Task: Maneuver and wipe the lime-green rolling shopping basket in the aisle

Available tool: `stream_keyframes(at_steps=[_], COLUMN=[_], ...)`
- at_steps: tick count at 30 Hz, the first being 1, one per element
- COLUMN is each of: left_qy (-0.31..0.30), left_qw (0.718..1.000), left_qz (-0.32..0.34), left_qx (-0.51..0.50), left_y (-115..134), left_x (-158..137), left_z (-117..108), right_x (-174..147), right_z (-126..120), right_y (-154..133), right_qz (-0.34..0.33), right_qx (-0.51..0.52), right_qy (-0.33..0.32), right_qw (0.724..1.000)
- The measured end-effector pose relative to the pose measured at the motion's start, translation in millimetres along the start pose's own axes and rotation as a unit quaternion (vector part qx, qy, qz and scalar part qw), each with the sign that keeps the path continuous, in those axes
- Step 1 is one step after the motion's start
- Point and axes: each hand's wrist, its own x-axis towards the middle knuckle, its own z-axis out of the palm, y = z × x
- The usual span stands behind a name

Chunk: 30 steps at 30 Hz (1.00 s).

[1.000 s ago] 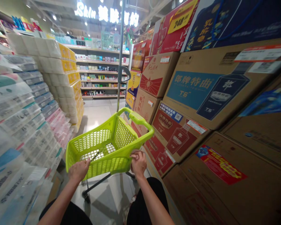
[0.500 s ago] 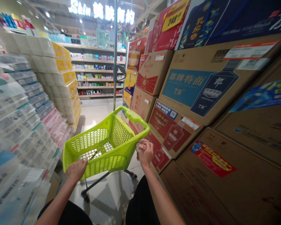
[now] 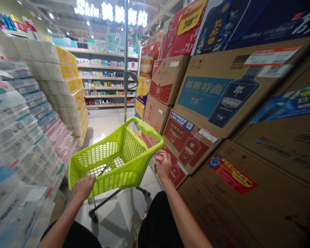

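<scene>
A lime-green shopping cart (image 3: 113, 179) stands tilted across my view, its perforated basket holding nothing that I can make out. My left hand (image 3: 83, 186) is closed over the near rim of the basket, the thumb lying along its top. By the end of the cart's handle (image 3: 151, 130), my right hand (image 3: 163, 166) is closed around a crumpled pinkish cloth (image 3: 158, 157). That cloth is close to the green frame; whether it touches, I cannot tell. A grey pole (image 3: 125, 69) with a hook rises behind the handle end.
Stacked cardboard liquor cartons (image 3: 204, 100) wall in the right side, close to my right arm. Plastic-wrapped tissue packs (image 3: 23, 137) and white-and-yellow paper bundles (image 3: 64, 75) pile up on the left. Shelves of small goods (image 3: 108, 78) stand across the tiled floor (image 3: 103, 119).
My right hand has shifted slightly right and up with the cloth, a little away from the cart's side. My left hand stays on the rim, and the cart has barely moved.
</scene>
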Motion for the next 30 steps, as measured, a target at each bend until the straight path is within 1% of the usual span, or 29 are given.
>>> stream_keyframes(at_steps=[2,4,8,10,11,12,13,14,15,16,17,18,19,20,22,24,26,28,30], left_qy=[0.005,0.007,-0.001,-0.006,0.005,0.032,0.072,0.128,0.186,0.225,0.238,0.231,0.223,0.223,0.223,0.206,0.171,0.132,0.09], left_qw=[1.0,1.0,1.0,1.0,1.0,0.999,0.997,0.991,0.98,0.968,0.956,0.945,0.936,0.933,0.94,0.952,0.962,0.97,0.975], left_qz=[-0.003,-0.003,-0.001,-0.005,-0.003,0.004,0.02,0.041,0.072,0.112,0.168,0.231,0.272,0.282,0.255,0.224,0.209,0.203,0.202], left_qx=[-0.001,-0.004,-0.01,-0.01,-0.009,-0.007,-0.007,-0.007,-0.011,-0.018,-0.021,-0.019,-0.019,-0.022,-0.031,-0.033,-0.029,-0.019,-0.005], left_y=[0,0,-2,-2,0,3,9,17,28,41,56,71,85,98,116,123,124,122,122], left_x=[2,4,6,4,1,-2,-7,-12,-17,-22,-27,-31,-34,-35,-34,-29,-22,-13,-3], left_z=[2,4,5,3,1,0,-1,-1,0,1,3,6,10,13,20,22,20,13,5], right_x=[2,-5,-45,-62,-66,-69,-69,-68,-68,-69,-72,-76,-83,-89,-101,-104,-99,-91,-87], right_z=[0,8,33,39,40,40,39,39,41,43,47,52,57,61,65,64,62,63,69], right_y=[-6,-8,-1,2,1,-1,-4,-8,-13,-18,-22,-25,-26,-26,-24,-23,-26,-30,-33], right_qz=[-0.003,0.005,0.086,0.107,0.108,0.104,0.096,0.085,0.074,0.066,0.064,0.063,0.058,0.048,0.026,0.02,0.009,-0.03,-0.065], right_qx=[0.011,0.025,0.032,0.035,0.037,0.04,0.044,0.048,0.052,0.055,0.056,0.056,0.055,0.053,0.045,0.042,0.056,0.078,0.093], right_qy=[0.015,0.009,-0.039,-0.064,-0.069,-0.066,-0.059,-0.049,-0.038,-0.025,-0.012,-0.004,-0.005,-0.019,-0.072,-0.114,-0.105,-0.079,-0.08], right_qw=[1.0,1.0,0.995,0.992,0.991,0.992,0.993,0.994,0.995,0.996,0.996,0.996,0.997,0.997,0.996,0.992,0.993,0.993,0.99])
